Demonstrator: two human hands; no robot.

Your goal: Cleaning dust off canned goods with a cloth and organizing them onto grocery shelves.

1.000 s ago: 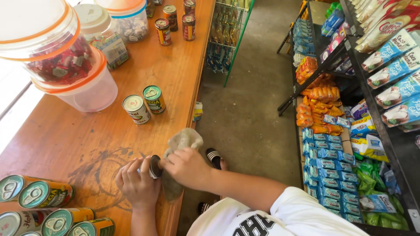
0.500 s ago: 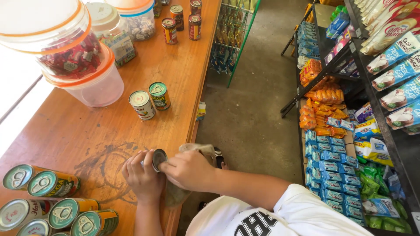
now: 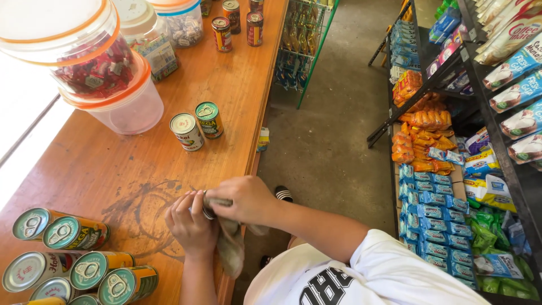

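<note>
At counter edge: left hand (image 3: 192, 226) fingers curled around can (image 3: 208, 211)
Right hand (image 3: 244, 199): pressing rag (image 3: 231, 248) onto can
Waiting: cans (image 3: 73, 262) lying nearby (wiped or not, cannot tell)

Counter (image 3: 113, 175) is worn wood, stained and matt. The rag (image 3: 231, 248) looks like soft grubby cloth, tin cans (image 3: 73, 231) have shiny metal lids, tubs (image 3: 121, 107) are clear plastic.

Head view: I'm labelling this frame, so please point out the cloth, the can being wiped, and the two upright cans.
cloth (image 3: 231, 248), head view, on its hanging end.
can (image 3: 208, 213), head view, on its rim between the hands.
two upright cans (image 3: 187, 131), head view, on the left can's side.
</note>
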